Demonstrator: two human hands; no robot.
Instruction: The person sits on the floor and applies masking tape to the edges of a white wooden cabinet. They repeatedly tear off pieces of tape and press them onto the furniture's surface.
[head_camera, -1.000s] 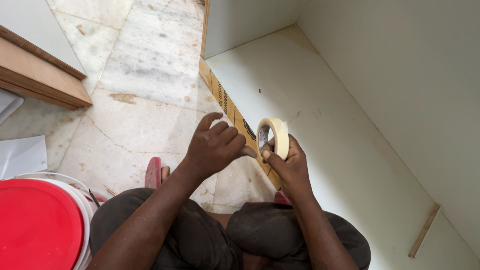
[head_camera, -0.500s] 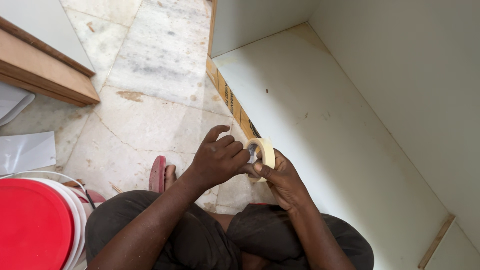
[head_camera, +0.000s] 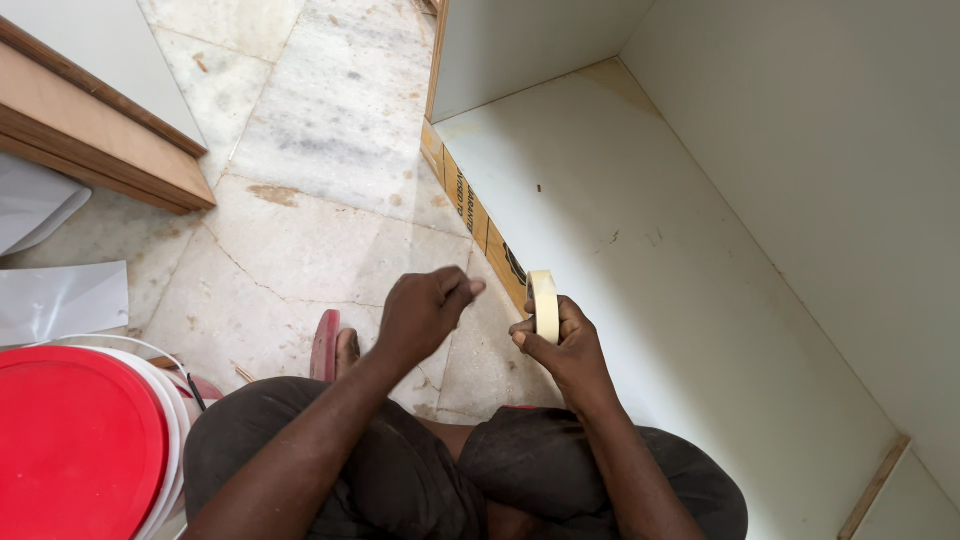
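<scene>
My right hand (head_camera: 560, 345) grips a roll of pale masking tape (head_camera: 543, 305), held edge-on just in front of the plywood edge (head_camera: 470, 205) of a white cabinet base panel (head_camera: 640, 270). My left hand (head_camera: 425, 310) hovers a little to the left of the roll, thumb and fingertips pinched together. Whether a strip of tape runs between the pinched fingers and the roll is too fine to tell. I am crouched over my knees on the marble floor (head_camera: 330, 130).
A white bucket with a red lid (head_camera: 75, 440) stands at my lower left, by white sheets (head_camera: 60, 300). A wooden board (head_camera: 100, 140) lies at the upper left. The cabinet's white walls (head_camera: 830, 130) rise on the right. A red sandal (head_camera: 325, 345) shows below my left hand.
My left hand has come off the tape roll and drawn back to the left. The roll has turned edge-on in my right hand and dropped slightly.
</scene>
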